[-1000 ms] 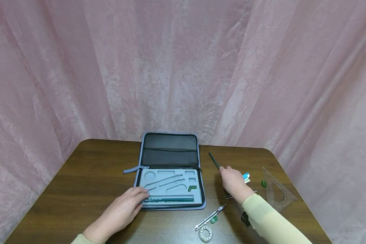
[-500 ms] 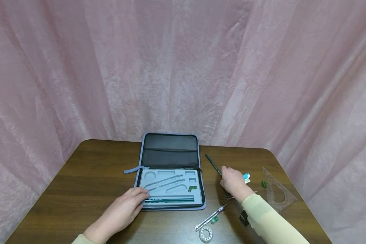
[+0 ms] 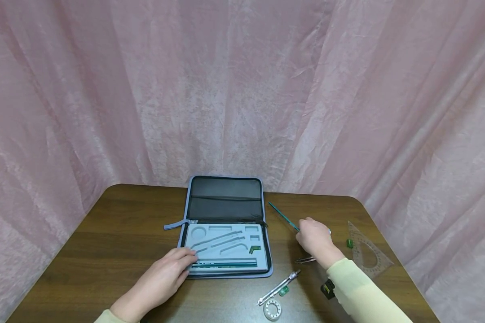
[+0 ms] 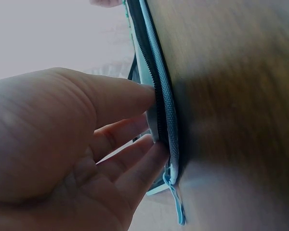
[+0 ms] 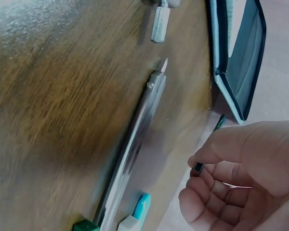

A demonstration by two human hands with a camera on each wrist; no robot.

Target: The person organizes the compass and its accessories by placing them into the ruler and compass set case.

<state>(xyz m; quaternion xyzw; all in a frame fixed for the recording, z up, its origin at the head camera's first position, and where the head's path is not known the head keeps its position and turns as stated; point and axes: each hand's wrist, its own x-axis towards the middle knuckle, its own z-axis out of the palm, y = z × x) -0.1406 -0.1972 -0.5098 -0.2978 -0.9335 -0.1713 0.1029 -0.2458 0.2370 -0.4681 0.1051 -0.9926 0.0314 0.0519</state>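
Note:
My right hand (image 3: 315,240) pinches a thin dark-green pencil (image 3: 283,216) between thumb and fingers, its free length pointing to the back left. In the right wrist view, the pencil's squared-off end (image 5: 197,168) pokes out between the fingertips. Below that hand lies a metal drawing instrument (image 5: 137,132), partly hidden in the head view. My left hand (image 3: 159,280) rests on the left edge of an open zip case (image 3: 270,251), fingertips touching the rim. Moulded slots mark the case's pale tray (image 3: 226,256); green pencils (image 3: 224,264) lie in its front slot, with a small green piece (image 3: 254,249) above.
In front of the right arm lie a metal compass (image 3: 278,288), a green sharpener-like piece (image 3: 284,291) and a white ring-shaped roll (image 3: 272,310). To the right are a clear set square (image 3: 369,253) and a small green block (image 3: 349,243). A blue-and-white eraser (image 5: 142,207) sits near the metal instrument.
My right hand has shifted slightly right, and the pencil's far end has swung left. The blue-and-white eraser is now mostly covered by the hand in the head view. My left hand has stayed put.

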